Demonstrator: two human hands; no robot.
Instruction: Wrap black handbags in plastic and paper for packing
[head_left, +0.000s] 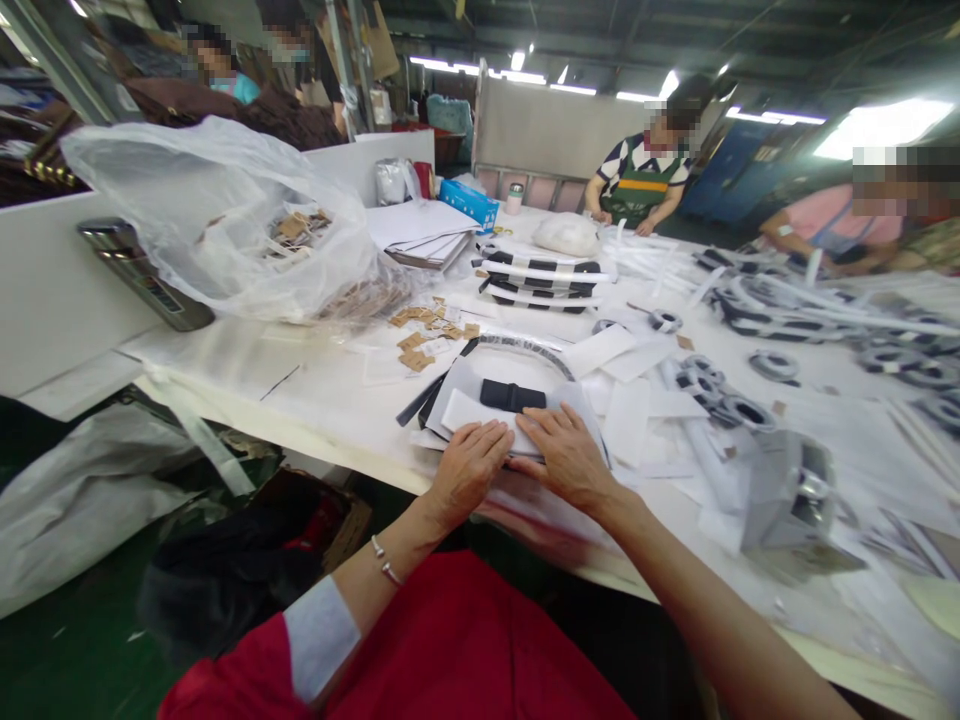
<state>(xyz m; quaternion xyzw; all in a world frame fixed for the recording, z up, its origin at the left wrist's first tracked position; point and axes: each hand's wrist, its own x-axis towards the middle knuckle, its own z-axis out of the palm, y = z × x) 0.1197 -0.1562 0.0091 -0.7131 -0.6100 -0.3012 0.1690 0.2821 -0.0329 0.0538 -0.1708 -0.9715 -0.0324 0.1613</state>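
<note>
My left hand [469,465] and my right hand [564,452] lie side by side, fingers flat, pressing on a white paper sheet [480,412] at the near edge of the white table [322,400]. Just beyond my fingertips a small black folded piece [512,396] rests on the paper. A dark curved band [525,348] arcs behind it, and black strips stick out to the left of the sheet. Neither hand grips anything.
A big clear plastic bag [225,215] holding brown tags sits at left, with loose brown tags [420,335] beside it. Stacked black-and-white packets [540,280] stand mid-table. Rolled bands [720,395] and white strips litter the right. Other people work across the table.
</note>
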